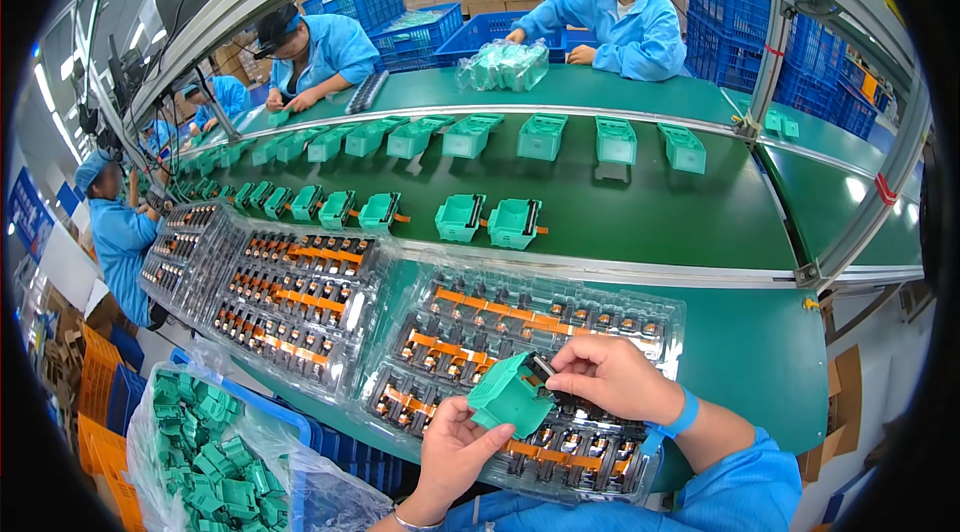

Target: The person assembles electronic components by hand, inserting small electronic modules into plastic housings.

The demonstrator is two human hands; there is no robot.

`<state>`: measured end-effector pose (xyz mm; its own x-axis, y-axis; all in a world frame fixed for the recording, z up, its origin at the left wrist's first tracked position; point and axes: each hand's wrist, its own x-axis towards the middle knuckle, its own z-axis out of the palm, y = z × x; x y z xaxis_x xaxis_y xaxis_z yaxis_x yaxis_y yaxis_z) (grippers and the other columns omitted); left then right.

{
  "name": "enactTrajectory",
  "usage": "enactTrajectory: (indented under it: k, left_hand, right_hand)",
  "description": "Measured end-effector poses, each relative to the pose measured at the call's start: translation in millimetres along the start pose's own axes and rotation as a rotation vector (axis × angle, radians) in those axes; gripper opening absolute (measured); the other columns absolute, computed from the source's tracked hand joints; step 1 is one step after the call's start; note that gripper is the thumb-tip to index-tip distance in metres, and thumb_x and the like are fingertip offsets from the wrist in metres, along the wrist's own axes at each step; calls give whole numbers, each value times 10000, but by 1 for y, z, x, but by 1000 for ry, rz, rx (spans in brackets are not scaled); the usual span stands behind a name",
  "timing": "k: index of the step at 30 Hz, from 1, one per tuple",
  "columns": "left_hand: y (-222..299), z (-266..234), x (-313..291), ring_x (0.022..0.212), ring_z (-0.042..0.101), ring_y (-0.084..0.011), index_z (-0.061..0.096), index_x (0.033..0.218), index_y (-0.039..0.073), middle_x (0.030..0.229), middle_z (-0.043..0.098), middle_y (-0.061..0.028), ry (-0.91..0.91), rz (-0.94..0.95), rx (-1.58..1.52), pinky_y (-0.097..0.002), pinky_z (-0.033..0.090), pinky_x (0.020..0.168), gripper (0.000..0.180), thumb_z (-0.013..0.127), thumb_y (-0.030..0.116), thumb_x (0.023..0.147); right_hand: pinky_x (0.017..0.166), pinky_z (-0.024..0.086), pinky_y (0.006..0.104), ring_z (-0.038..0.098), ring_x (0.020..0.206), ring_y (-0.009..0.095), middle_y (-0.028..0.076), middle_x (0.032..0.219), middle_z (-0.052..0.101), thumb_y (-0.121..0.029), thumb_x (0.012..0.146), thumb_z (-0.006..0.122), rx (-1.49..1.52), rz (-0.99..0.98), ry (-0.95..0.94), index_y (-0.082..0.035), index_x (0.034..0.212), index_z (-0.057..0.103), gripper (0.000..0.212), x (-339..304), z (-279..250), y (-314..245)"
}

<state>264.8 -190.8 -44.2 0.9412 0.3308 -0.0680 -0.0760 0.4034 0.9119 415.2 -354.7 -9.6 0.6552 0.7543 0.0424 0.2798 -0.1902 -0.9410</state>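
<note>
My left hand (458,457) is closed on a green plastic housing (508,400), an open box shape, gripped at its lower side. At the housing's upper right edge, my right hand (608,374) pinches a small black part (541,368); my fingers partly hide it, and how far it sits in the housing I cannot tell. Directly beneath both hands lies a clear plastic tray (672,317) with rows of black parts and orange flat cables. A blue band (684,414) circles my right wrist.
A second clear tray (378,277) lies to the left. Beyond it, green housings (515,222) stand in two rows on a green conveyor (690,212). A lined crate of housings (210,472) is at lower left. Metal posts (868,222) frame the bench. Co-workers (625,17) sit opposite.
</note>
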Motion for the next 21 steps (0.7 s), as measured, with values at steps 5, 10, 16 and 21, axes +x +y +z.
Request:
enactTrajectory:
  k: [5, 10, 16, 21]
  left_hand:
    - [-1, -4, -3, 995, 572, -173, 454, 1039, -20, 1052, 554, -119, 6, -27, -17, -311, 497, 868, 317, 649, -68, 794]
    - [-3, -4, -3, 991, 580, -175, 457, 1031, -17, 1054, 557, -124, -22, 9, -14, -310, 510, 857, 316, 651, -75, 788]
    - [-4, -8, -3, 981, 592, -184, 465, 1021, -17, 1063, 562, -129, -85, 38, -19, -312, 521, 852, 320, 661, -79, 776]
    - [-7, -9, -4, 1023, 574, -199, 436, 1079, -8, 1109, 547, -136, -140, 93, 10, -334, 501, 881, 387, 657, -90, 772]
  right_hand:
    - [628, 487, 261, 603, 713, 113, 52, 765, 622, -111, 795, 691, 164, 54, -62, -7, 890, 597, 169, 3, 7, 10]
    - [628, 481, 257, 585, 699, 98, 45, 777, 617, -111, 796, 687, 276, 67, -85, -5, 893, 587, 175, 3, 10, 14]
    - [599, 463, 259, 566, 671, 103, 46, 794, 595, -121, 797, 684, 144, 103, -158, -14, 884, 577, 175, -1, 8, 11]
    - [595, 481, 295, 588, 680, 146, 69, 809, 597, -97, 767, 698, -48, -200, 3, -30, 858, 589, 156, -5, 5, -5]
